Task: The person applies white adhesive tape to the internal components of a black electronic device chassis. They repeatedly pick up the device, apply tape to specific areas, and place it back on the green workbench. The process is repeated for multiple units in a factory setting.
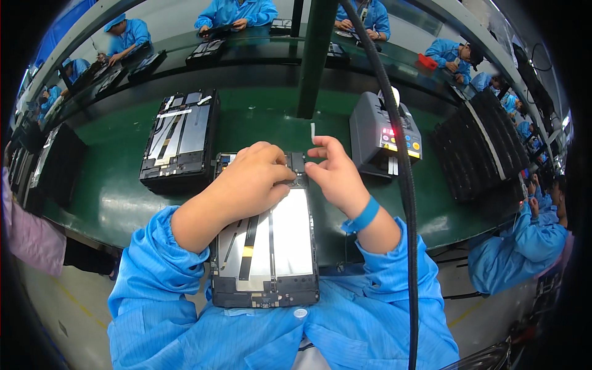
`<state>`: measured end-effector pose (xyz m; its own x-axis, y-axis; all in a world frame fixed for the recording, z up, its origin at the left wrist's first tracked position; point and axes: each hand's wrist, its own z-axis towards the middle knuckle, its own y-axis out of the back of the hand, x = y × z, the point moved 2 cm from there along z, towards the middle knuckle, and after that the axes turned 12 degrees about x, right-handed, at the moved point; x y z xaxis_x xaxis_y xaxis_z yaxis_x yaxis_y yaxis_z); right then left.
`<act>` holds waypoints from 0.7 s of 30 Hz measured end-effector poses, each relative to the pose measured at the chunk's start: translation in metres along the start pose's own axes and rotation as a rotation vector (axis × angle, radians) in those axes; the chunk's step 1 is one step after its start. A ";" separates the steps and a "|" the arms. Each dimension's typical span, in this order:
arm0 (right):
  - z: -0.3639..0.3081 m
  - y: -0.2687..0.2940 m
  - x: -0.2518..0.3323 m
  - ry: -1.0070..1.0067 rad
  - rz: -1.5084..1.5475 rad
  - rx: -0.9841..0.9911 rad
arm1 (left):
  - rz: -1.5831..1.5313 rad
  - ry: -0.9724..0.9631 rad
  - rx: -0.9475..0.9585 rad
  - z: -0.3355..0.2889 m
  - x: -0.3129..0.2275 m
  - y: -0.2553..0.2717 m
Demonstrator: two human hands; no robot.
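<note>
A worker in a blue smock bends both bare hands to an open tablet-like device (293, 231) at the near edge of a green worktop (253, 111), its lower end reaching toward the worker's lap. The left hand (262, 176) lies across the device's upper part, fingers curled and thumb close by; whether it grips any small part beneath cannot be told from this angle. The right hand (336, 176), a blue band (362, 216) around its wrist, is raised at the device's upper right corner, partly open, with a gap between thumb and forefinger. A short white strip (312, 131) stands up at the forefinger's tip, apparently stuck to it, though the view is too small to be sure.

The device shows a bright silver panel crossed by a dark ribbon (250, 237) with a yellow patch. To the left sits a stack of similar devices (185, 132), white strips on the topmost. To the right stands a grey machine (376, 126) with a lit red display, and beyond it a leaning stack of black trays (478, 148). A black cable (404, 179) hangs across the foreground, and co-workers (237, 12) in blue work along the far bench.
</note>
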<state>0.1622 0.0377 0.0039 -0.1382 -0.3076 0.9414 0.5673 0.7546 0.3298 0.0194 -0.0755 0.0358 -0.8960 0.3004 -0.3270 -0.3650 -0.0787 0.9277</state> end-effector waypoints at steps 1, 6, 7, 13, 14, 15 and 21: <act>0.006 -0.001 -0.007 -0.002 0.018 0.038 | -0.006 0.000 -0.002 -0.001 0.001 0.000; 0.019 -0.003 -0.012 -0.073 0.173 0.160 | -0.025 0.010 0.000 -0.007 0.003 0.002; 0.020 -0.003 -0.014 -0.078 0.182 0.170 | 0.029 0.006 -0.023 -0.007 0.003 0.001; 0.019 0.009 -0.009 0.036 0.000 0.183 | 0.153 0.011 -0.076 -0.009 0.008 -0.001; 0.021 0.017 -0.008 0.083 -0.006 0.224 | 0.131 0.012 -0.078 -0.009 0.010 -0.001; 0.023 0.023 -0.007 0.129 -0.012 0.266 | 0.109 0.012 -0.079 -0.009 0.012 -0.002; 0.037 0.023 0.028 0.144 -0.521 0.657 | -0.046 0.081 -0.019 -0.006 0.024 -0.002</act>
<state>0.1415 0.0677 0.0404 -0.1209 -0.7461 0.6548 -0.1330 0.6659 0.7341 -0.0025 -0.0736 0.0253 -0.8954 0.2262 -0.3836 -0.4103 -0.0845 0.9080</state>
